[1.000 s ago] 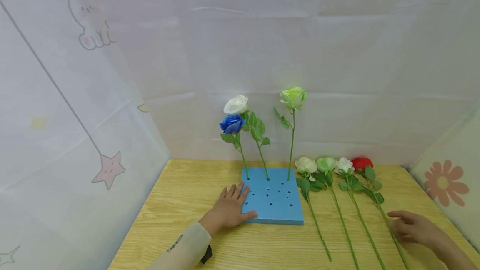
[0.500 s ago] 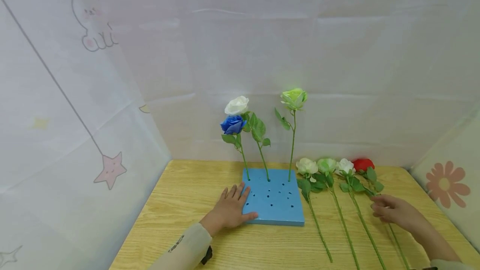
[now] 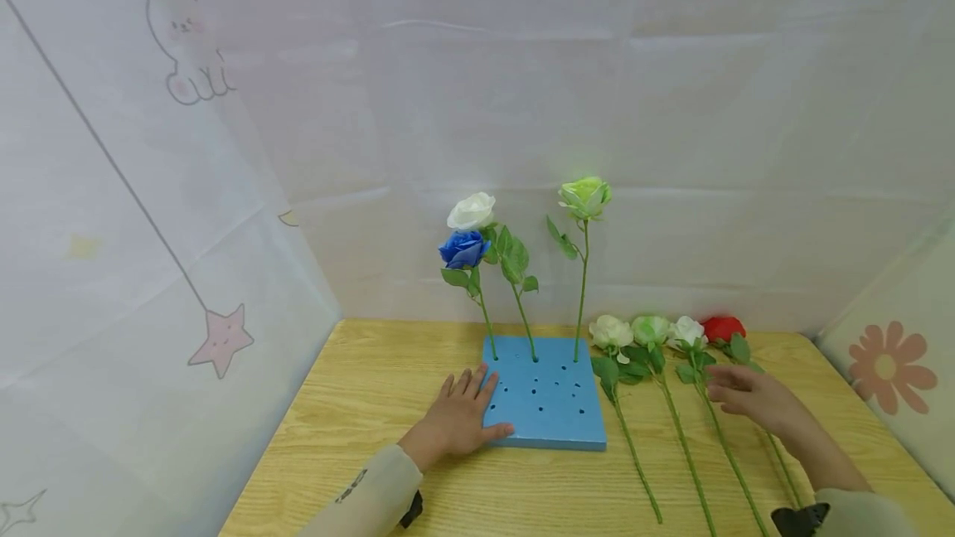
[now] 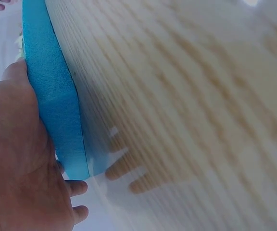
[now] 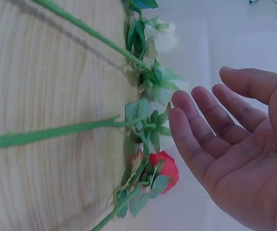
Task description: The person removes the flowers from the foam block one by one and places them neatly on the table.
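A blue foam block (image 3: pixel 548 400) with several holes lies on the wooden table (image 3: pixel 373 404). A blue rose (image 3: pixel 462 248), a white rose (image 3: pixel 471 210) and a green rose (image 3: pixel 585 195) stand upright in its far row. My left hand (image 3: pixel 458 417) rests flat on the block's left edge, fingers straight; the left wrist view shows the palm (image 4: pixel 18 163) against the foam (image 4: pixel 52 96). My right hand (image 3: pixel 742 396) hovers open, holding nothing, over the stems just below the lying white rose (image 3: pixel 685 330) and red rose (image 3: pixel 722 327). In the right wrist view its fingers (image 5: pixel 201 125) are spread beside the red rose (image 5: pixel 163 168).
A cream rose (image 3: pixel 609 330) and a pale green rose (image 3: pixel 650 328) lie right of the block, stems pointing toward me. White cloth walls with a star (image 3: pixel 220 338) and a flower print (image 3: pixel 884 367) enclose the table on three sides.
My right hand has moved left and farther from me, from the table's right front to above the red and white roses' stems. The left hand has stayed on the block.
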Motion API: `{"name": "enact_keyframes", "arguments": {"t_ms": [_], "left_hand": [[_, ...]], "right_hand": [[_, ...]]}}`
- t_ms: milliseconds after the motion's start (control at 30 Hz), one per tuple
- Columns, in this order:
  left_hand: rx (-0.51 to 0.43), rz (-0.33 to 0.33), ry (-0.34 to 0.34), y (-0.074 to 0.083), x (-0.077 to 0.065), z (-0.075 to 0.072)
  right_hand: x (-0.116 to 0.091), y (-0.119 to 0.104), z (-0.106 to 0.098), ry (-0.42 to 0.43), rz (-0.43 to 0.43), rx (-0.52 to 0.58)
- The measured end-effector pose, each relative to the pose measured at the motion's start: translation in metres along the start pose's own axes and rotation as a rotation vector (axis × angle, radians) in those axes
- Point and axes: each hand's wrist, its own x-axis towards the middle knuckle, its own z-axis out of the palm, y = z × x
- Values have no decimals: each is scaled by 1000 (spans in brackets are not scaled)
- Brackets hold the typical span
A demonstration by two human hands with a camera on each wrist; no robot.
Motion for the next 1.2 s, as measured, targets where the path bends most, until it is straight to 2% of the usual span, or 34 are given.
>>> {"name": "enact_keyframes", "arguments": {"t_ms": [500, 733, 1000, 1200], "left_hand": [[26, -12, 25, -2, 0, 5], [27, 4, 31, -2, 0, 5], [34, 2, 25, -2, 1, 4], [37, 8, 35, -2, 1, 5]], "right_hand": [[25, -39, 29, 89, -87, 11], [36, -47, 36, 83, -117, 35], [50, -54, 48, 131, -165, 36], [60, -59, 57, 121, -185, 76]]}}
